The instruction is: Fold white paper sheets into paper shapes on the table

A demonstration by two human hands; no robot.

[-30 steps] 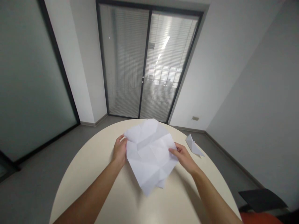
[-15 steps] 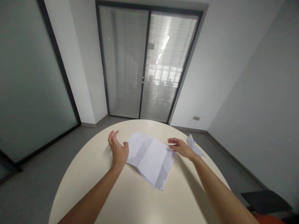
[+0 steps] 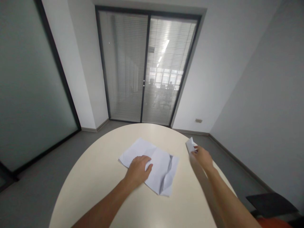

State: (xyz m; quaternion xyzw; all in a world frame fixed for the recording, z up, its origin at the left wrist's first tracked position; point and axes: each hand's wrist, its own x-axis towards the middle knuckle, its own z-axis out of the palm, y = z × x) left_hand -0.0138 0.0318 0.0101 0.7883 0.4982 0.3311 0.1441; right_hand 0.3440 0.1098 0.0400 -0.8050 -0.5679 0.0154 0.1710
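Observation:
Creased white paper sheets (image 3: 159, 161) lie on the round table, with fold lines across them and a raised fold at their right side. Over their near left part is my left hand (image 3: 140, 166), fingers together and slightly bent, thumb held apart, nothing gripped. To the right, my right hand (image 3: 202, 157) has its fingers closed at the near side of a small folded white paper piece (image 3: 190, 145). A pointed tip of that piece stands up beyond my fingertips, and the rest is partly hidden by the hand.
The pale round table (image 3: 95, 183) curves away on both sides. Beyond it is a glass door (image 3: 144, 69) with blinds in a dark frame. A dark chair part (image 3: 270, 204) is at the lower right, past the table's edge.
My left hand has moved right and nearer, from beside the sheets to over them. My right hand has left the sheets and taken hold of the folded paper piece. The sheets have shifted slightly.

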